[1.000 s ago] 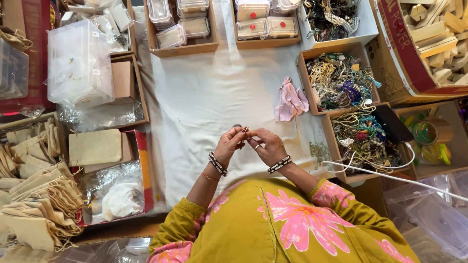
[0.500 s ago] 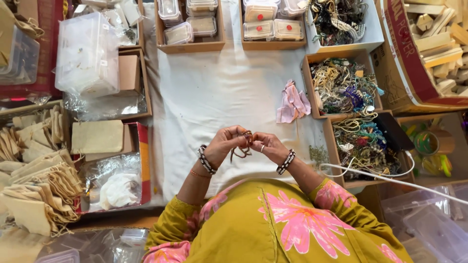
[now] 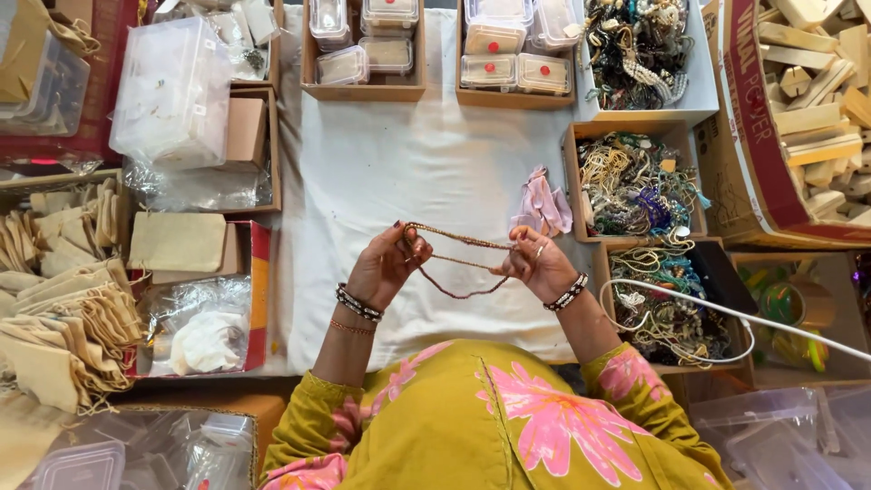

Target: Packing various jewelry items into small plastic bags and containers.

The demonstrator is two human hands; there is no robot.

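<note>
This looked like a small workshop where bead jewellery was sorted and packed. A white cloth (image 3: 399,172) covered the counter as a work spot. Around it stood open cardboard boxes (image 3: 635,181) full of tangled bead chains in many colours. At the top, 2 wooden trays (image 3: 363,89) held little clear plastic cases (image 3: 517,71) with lids. On the left lay piles of small cloth bags (image 3: 63,308) with drawstrings and clear plastic wrappers (image 3: 204,322). A big box (image 3: 817,100) at the right held cut wooden blocks. A thin bead chain (image 3: 458,263) was stretched out over the cloth.
</note>
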